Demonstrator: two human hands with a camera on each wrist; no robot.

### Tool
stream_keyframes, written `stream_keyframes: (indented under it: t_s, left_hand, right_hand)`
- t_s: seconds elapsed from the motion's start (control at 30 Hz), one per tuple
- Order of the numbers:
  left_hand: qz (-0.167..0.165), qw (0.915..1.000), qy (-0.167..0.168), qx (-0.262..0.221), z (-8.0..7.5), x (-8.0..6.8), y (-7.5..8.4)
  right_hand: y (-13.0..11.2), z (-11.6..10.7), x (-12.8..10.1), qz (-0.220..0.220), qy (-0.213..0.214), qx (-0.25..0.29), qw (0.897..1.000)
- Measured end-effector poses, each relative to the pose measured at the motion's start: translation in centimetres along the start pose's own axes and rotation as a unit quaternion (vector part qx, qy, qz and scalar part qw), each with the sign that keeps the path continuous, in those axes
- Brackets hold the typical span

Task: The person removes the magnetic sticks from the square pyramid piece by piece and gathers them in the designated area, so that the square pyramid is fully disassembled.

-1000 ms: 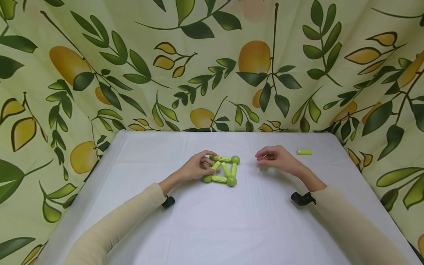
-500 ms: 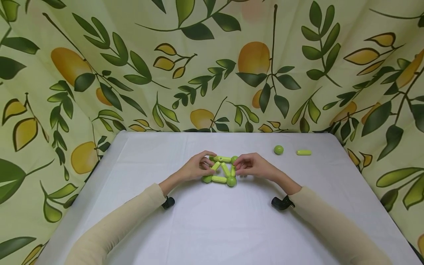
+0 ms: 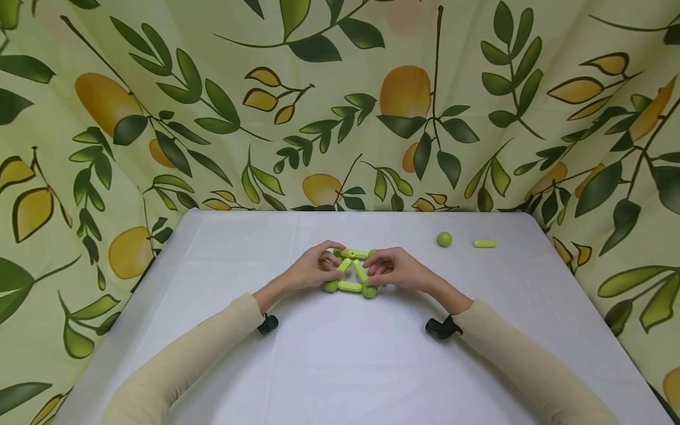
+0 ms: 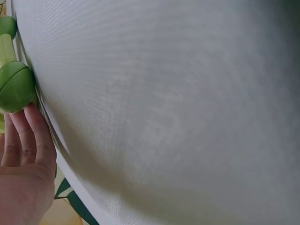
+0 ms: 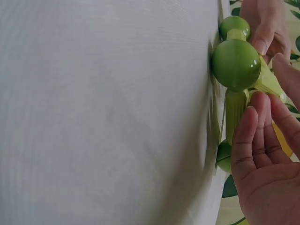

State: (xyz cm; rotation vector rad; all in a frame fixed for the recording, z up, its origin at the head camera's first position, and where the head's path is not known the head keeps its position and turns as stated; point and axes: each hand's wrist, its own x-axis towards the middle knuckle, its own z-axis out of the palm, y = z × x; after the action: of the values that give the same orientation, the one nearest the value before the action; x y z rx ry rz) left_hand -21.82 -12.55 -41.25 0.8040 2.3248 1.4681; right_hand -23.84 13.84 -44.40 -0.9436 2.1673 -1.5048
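Observation:
A small frame (image 3: 350, 287) of yellow-green rods and green balls lies at mid-table, with two slanted rods rising to meet inside its outline. My left hand (image 3: 308, 268) holds its left side, thumb low and fingers over the far corner. At the opposite side, my right hand (image 3: 401, 270) has its fingers and thumb curled about the right-hand rods, covering the far right ball. The right wrist view shows the near ball (image 5: 236, 64) large, with that hand's fingertips (image 5: 253, 112) beside a rod. In the left wrist view, fingers reach up under another ball (image 4: 16, 86).
A loose green ball (image 3: 444, 239) and a loose yellow-green rod (image 3: 484, 243) lie at the far right of the white-covered table (image 3: 340, 366). A fruit-patterned curtain (image 3: 319, 118) stands behind and beside the table. A black wrist camera (image 3: 441, 328) sits on the right wrist.
My right hand has moved left from beside the loose ball onto the right side of the frame, uncovering that ball. The left hand and the frame stay in place.

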Motion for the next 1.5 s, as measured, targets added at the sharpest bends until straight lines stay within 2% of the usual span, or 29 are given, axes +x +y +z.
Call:
stream_keyframes:
  t_s: [0.1, 0.33, 0.53, 0.67, 0.9, 1.0, 1.17, 1.5]
  left_hand:
    - [0.001, 1.0, 0.0, -0.002, 0.0, -0.1, 0.0]
    - [0.001, 1.0, -0.002, -0.008, 0.0, -0.1, 0.0]
    - [-0.002, 1.0, -0.003, -0.001, -0.1, 0.0, -0.1]
    - [-0.001, 1.0, -0.004, 0.0, -0.1, 0.0, -0.1]
    - [0.002, 1.0, -0.001, -0.002, 0.0, 0.0, 0.0]
    - [0.002, 1.0, 0.0, 0.0, 0.0, -0.1, -0.1]
    - [-0.003, 1.0, -0.001, 0.001, 0.0, -0.1, 0.0]
    - [-0.003, 1.0, -0.001, 0.005, -0.1, 0.0, 0.1]
  right_hand:
    - [-0.1, 0.2, 0.2, 0.006, 0.005, -0.016, 1.0]
    - [-3.8, 0.8, -0.1, 0.025, 0.009, -0.032, 0.999]
    - [-4.2, 1.1, 0.1, 0.032, 0.009, -0.059, 0.998]
    - [-3.9, 1.2, 0.3, 0.04, 0.006, -0.053, 0.998]
    - [-1.0, 1.3, 0.6, 0.018, -0.006, -0.049, 0.999]
    - [-0.4, 1.2, 0.5, 0.008, -0.013, -0.039, 0.999]
    - [0.0, 1.0, 0.4, -0.006, -0.023, -0.025, 0.999]
    - [-0.1, 0.8, 0.1, -0.012, -0.025, -0.035, 0.999]
